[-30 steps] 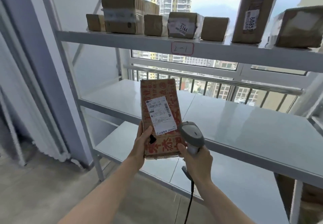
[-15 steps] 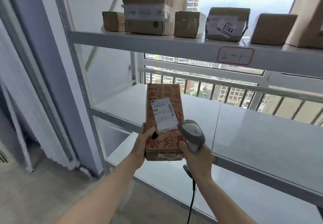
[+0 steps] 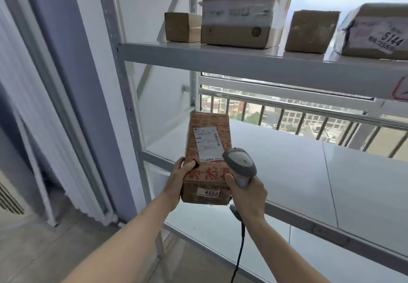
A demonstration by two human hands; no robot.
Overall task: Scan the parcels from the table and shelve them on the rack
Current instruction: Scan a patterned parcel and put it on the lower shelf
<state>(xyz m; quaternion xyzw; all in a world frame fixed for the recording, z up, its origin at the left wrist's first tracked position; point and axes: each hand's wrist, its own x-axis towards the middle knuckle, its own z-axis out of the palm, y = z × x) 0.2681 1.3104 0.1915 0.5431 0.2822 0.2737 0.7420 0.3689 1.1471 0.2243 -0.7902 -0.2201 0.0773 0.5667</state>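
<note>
Head view looks down on both hands held up in front of the rack. The left hand (image 3: 178,178) grips the parcel (image 3: 208,157) by its left side, thumb laid across the printed top face and the other fingers hidden behind the box. The right hand (image 3: 248,194) is wrapped round the handle of a grey barcode scanner (image 3: 239,163), its cable (image 3: 239,249) hanging straight down between the forearms; the right thumb touches the parcel's right edge, and the scanner head overlaps the box's right side, just beside the white shipping label (image 3: 206,143).

The parcel is a long brown carton with red lettering. Its long axis runs away from the person, toward the window, the far end tipped up a little. A small sticker reading 4068 (image 3: 210,193) shows on the near end face. The box hangs at the front lip of the middle shelf (image 3: 298,172), near the rack's left upright (image 3: 123,97), with the bare shelf surface stretching ahead and to the right of it.

I would judge the shelving step is at hand. The left hand carries the load and sits nearer the upright, so sliding the box forward along its own length should land it on the middle shelf. The top shelf (image 3: 242,58) overhead already holds a row of cardboard boxes (image 3: 240,15).
</note>
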